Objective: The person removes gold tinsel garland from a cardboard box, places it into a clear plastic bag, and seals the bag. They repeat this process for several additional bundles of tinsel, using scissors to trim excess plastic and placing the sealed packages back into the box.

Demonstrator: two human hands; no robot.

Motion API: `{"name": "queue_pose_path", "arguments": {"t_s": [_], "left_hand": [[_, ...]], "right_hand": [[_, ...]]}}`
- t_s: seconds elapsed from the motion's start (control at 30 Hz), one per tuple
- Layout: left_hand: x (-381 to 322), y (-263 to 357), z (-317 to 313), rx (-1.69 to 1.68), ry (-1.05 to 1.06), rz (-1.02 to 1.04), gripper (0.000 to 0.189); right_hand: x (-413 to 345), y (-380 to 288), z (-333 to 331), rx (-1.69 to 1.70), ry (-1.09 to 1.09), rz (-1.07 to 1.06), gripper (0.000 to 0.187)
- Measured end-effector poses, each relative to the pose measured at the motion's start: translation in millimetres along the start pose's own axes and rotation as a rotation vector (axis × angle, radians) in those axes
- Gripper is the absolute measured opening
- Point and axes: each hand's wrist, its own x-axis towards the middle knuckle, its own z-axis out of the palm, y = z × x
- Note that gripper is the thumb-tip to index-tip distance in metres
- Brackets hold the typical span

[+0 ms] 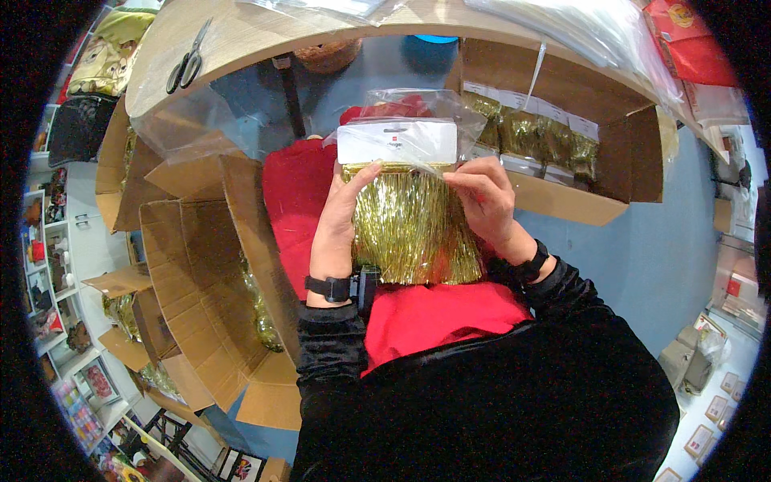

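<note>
A gold tinsel fringe (415, 223) with a white header card (396, 143) hangs between my hands, over my lap in red cloth. My left hand (346, 208) grips its upper left edge, thumb on top just below the card. My right hand (485, 196) pinches a clear plastic bag (464, 114) between thumb and fingers at the upper right. The bag lies over part of the card and stretches beyond it; how far down it covers the fringe, I cannot tell.
Scissors (188, 63) lie on the wooden table (241, 45) at the upper left, clear plastic bags (578, 27) at its right. A cardboard box (572, 196) of carded gold fringes stands right, beneath the table. At left, a large open carton (199, 289) holds some gold tinsel, with further cartons beyond.
</note>
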Motion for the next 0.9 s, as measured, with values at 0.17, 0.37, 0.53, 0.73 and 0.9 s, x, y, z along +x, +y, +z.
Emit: {"name": "queue_pose_path", "arguments": {"t_s": [0.17, 0.37, 0.53, 0.73, 0.9], "left_hand": [[-4.2, 2.0, 6.7, 0.017, 0.006, 0.058, 0.063], [-7.5, 2.8, 10.8, 0.046, 0.042, 0.105, 0.064], [-9.6, 5.0, 16.6, 0.207, 0.074, 0.176, 0.065], [-13.5, 5.9, 16.4, 0.206, 0.056, 0.185, 0.069], [-7.7, 2.7, 12.7, 0.243, 0.062, 0.187, 0.072]], "right_hand": [[-0.3, -8.4, -8.1, 0.043, -0.201, -0.042, 0.024], [-11.6, -3.4, -10.2, 0.512, -0.042, 0.779, 0.033], [-4.4, 19.4, 12.1, 0.756, 0.002, 0.951, 0.087], [8.3, 23.5, 21.7, 0.863, -0.007, 1.101, 0.092], [21.5, -10.5, 13.5, 0.109, 0.049, 0.726, 0.093]]}}
